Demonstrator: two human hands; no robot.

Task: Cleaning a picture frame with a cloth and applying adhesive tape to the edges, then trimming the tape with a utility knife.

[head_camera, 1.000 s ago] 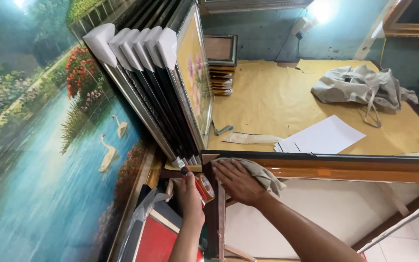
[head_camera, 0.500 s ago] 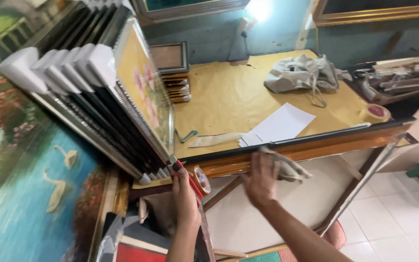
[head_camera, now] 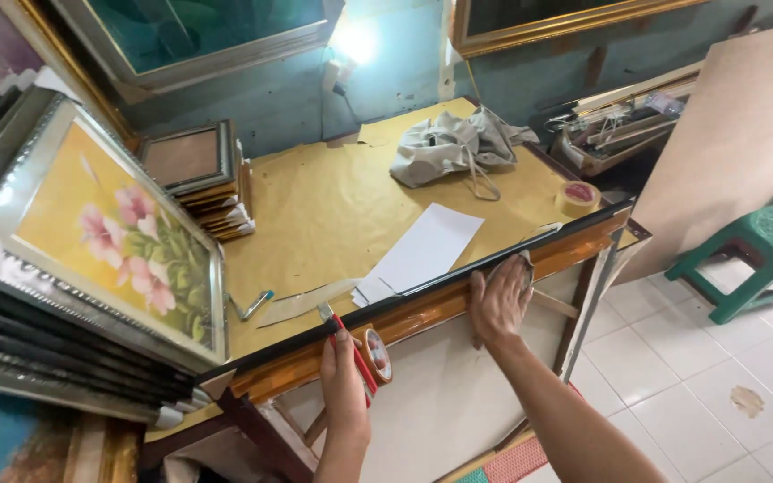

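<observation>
Hands — left (head_camera: 344,376) gripping red cutter (head_camera: 351,351), right (head_camera: 500,300) on orange frame (head_camera: 422,313).

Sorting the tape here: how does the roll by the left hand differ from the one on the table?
The roll by the left hand is red-rimmed, stands on edge against the wooden frame and touches that hand. The tan roll lies flat on the yellow table, touched by neither hand. Both are round with an open core.

I'm seeing a yellow-papered bench (head_camera: 333,215), an orange-brown frame (head_camera: 458,300) edged black, a red-handled cutter (head_camera: 351,344), a green stool (head_camera: 758,246), and pink flowers on a yellow painting (head_camera: 114,237).
</observation>
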